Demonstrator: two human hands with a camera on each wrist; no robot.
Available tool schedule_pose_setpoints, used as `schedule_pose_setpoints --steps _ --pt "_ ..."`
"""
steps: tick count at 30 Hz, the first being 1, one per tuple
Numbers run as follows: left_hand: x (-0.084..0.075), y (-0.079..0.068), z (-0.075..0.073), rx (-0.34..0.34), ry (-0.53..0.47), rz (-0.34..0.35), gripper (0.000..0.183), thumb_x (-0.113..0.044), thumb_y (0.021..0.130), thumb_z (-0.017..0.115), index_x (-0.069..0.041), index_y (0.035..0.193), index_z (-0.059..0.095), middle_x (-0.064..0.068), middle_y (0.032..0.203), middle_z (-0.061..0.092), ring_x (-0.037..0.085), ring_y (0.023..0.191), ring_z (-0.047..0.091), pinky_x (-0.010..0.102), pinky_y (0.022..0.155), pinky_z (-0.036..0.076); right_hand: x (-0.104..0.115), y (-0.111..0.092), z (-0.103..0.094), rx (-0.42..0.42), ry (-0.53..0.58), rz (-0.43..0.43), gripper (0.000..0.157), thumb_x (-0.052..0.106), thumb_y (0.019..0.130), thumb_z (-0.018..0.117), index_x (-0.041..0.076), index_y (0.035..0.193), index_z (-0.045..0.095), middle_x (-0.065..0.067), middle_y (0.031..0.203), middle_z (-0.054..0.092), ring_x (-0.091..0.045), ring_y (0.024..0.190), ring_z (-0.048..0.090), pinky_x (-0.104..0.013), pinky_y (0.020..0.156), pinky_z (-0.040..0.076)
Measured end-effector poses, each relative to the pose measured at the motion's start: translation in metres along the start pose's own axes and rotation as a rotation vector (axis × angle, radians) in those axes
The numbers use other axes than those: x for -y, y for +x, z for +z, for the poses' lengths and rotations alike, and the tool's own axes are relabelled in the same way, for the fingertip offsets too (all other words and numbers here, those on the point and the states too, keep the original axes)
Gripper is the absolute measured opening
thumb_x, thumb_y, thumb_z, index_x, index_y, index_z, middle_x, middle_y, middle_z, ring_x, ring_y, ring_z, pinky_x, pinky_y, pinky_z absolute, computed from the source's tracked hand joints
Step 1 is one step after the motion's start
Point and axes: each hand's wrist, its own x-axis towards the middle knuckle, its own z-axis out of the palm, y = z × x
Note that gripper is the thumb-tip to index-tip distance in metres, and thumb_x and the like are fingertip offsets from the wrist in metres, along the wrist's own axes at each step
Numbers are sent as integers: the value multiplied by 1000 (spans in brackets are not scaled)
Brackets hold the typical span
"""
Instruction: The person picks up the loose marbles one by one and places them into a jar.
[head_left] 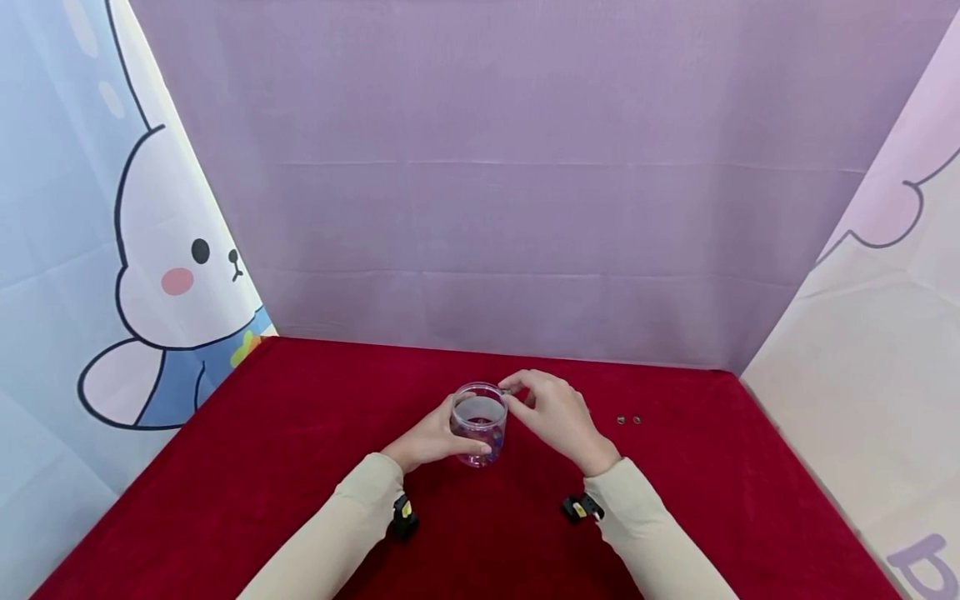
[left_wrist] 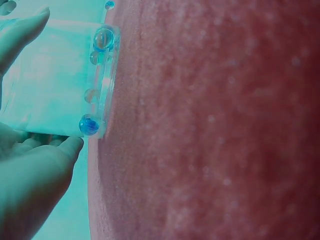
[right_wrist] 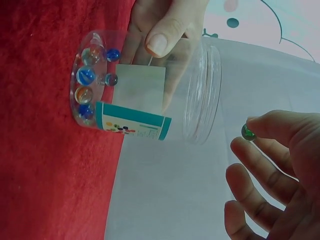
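A clear plastic jar (head_left: 480,423) with a label stands in the grip of my left hand (head_left: 438,435), thumb on one side and fingers round the other. Several glass marbles (right_wrist: 85,76), blue and multicoloured, lie at its bottom. No lid covers the jar's mouth. Beside the rim, my right hand (head_left: 551,414) pinches a green marble (right_wrist: 248,132) between thumb and index finger, while its other fingers are loosely bent. In the left wrist view the jar's base shows close to the red cloth, with a blue marble (left_wrist: 89,125) inside.
Two small marbles (head_left: 628,420) lie on the red cloth (head_left: 300,408) to the right of my right hand. A purple curtain (head_left: 495,192) hangs behind the table. Printed cloths with cartoon figures flank it on the left and right.
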Motion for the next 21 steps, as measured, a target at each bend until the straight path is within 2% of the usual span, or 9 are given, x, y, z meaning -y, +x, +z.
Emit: schedule_pose_setpoints --steps 14,21 --pt "0 0 -1 17 -14 17 98 -30 82 85 -11 156 24 7 142 48 27 131 44 56 108 36 4 6 11 16 3 -28 20 19 89 79 17 108 74 6 95 70 -6 70 56 -22 55 48" --pt "-2 -1 -1 23 -19 28 98 -28 81 86 -11 156 24 8 143 48 28 132 44 54 109 36 3 8 15 27 -12 -18 21 21 91 76 18 112 74 11 94 67 -4 67 53 -23 53 47"
